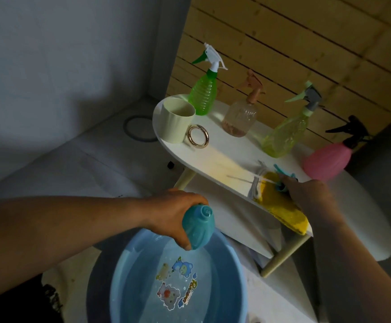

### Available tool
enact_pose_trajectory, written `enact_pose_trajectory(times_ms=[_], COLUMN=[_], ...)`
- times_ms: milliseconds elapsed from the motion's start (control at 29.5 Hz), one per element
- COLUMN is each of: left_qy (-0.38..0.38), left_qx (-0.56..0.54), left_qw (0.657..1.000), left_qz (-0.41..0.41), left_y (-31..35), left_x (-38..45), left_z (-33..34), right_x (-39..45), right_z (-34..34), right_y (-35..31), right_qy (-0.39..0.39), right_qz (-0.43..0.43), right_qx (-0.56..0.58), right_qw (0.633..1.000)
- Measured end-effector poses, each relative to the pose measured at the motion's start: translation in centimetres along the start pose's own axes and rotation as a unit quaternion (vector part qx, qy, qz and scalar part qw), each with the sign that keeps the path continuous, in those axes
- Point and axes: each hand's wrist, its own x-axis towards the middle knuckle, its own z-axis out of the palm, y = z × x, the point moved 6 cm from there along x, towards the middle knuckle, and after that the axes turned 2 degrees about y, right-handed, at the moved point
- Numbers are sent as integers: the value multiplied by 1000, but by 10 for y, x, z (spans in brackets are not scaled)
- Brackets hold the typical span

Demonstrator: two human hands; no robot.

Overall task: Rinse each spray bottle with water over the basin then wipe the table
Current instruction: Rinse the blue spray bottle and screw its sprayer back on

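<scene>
Over the basin: the teal bottle body (198, 226) hangs above the blue basin (124, 264), its open neck turned up toward the camera and its spray head off.
Left hand: the left hand (178, 214) wraps the teal bottle body from above, fingers and thumb curled round its sides.
Right hand: the right hand (306, 191) reaches to the table and holds the teal spray head (283, 180), whose dip tube lies across the tabletop; exactly how the fingers close on it is partly hidden.
Basin: shallow water covers cartoon stickers on its floor; it sits on the floor below the table's near edge.
Table: the white table (213, 157) carries a yellow cloth (280, 206) at its near edge, part of it overhanging.
Other bottles: a green bottle (203, 94), a clear brownish bottle (241, 117), a yellow-green bottle (285, 134) and a pink bottle (327, 159) stand in a row along the back, heads on.
Also there: a cream cup (177, 121) with a gold ring (198, 136) just beside it.
Stage, as I judge it: first bottle opened, rinsing under way; four bottles and the wipe remain.
Risk: a wet, smooth body gripped one-handed could slip and splash into the basin.
Risk: the overhanging cloth could be dragged off by the right hand's reach.
Risk: the loose head could roll off the edge.
</scene>
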Motion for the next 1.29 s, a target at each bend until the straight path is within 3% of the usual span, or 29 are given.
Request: enact_pose_trajectory(times_ms=[203, 407, 610, 780, 983, 1288], left_qy=[-1, 6, 1, 0, -12, -7], left_qx=[18, 3, -40, -62, -70, -97], left_qw=[1000, 1000, 999, 998, 996, 995], left_qz=[0, -9, -22, -34, -49, -33], left_y=[5, 4, -3, -6, -7, -4], left_x=[0, -4, -6, -8, -8, -4], left_z=[0, -2, -1, 0, 2, 4], right_x=[1, -12, -37, -71, -124, -157], right_z=[-1, 7, 17, -8, -39, -11], right_y=[-2, -9, -28, -64, -97, -92], right_qy=[-38, -15, -105, -152, -156, -125], right_qz=[32, 16, -3, -114, -283, -350], right_qx=[70, 162, 367, 453, 462, 377], right_qw=[996, 986, 924, 871, 826, 849])
